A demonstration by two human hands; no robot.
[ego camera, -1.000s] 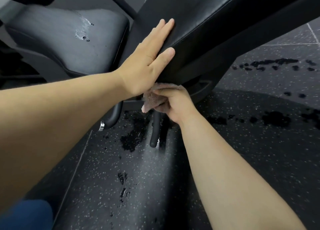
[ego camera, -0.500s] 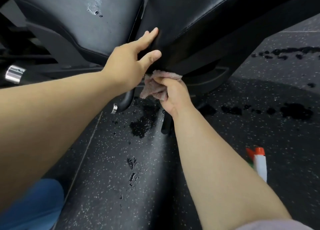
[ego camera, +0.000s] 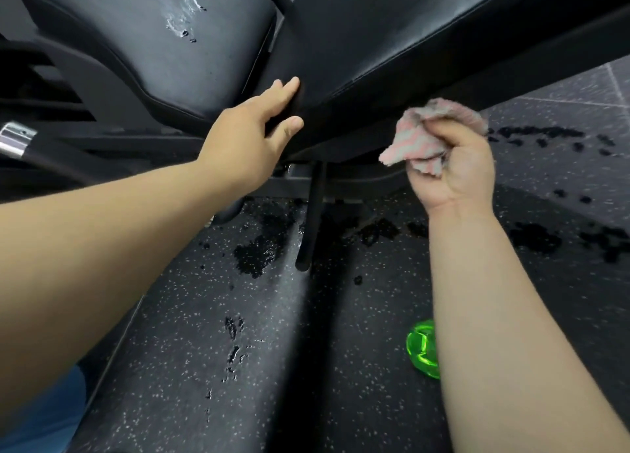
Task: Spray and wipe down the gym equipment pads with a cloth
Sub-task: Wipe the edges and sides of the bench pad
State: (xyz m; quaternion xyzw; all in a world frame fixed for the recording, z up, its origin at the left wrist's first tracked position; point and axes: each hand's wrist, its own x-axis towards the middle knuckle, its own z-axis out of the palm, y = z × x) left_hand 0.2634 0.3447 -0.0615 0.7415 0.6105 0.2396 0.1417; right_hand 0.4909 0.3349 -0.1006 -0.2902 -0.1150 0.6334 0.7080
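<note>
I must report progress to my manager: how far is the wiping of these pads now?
Spraying looks done: liquid sits on the seat pad and the floor. In hand: right hand grips the cloth near the long pad, left hand rests on its end. Left: the seat pad's liquid is unwiped.

Black speckled rubber floor [ego camera: 191, 367], wet in dark patches [ego camera: 259, 251].

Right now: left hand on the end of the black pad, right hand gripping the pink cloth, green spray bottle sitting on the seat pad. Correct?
Not quite. The head view shows the green spray bottle on the floor beside the right forearm, not on the seat pad. The rest holds: left hand on the end of the black pad, right hand gripping the pink cloth.
</note>
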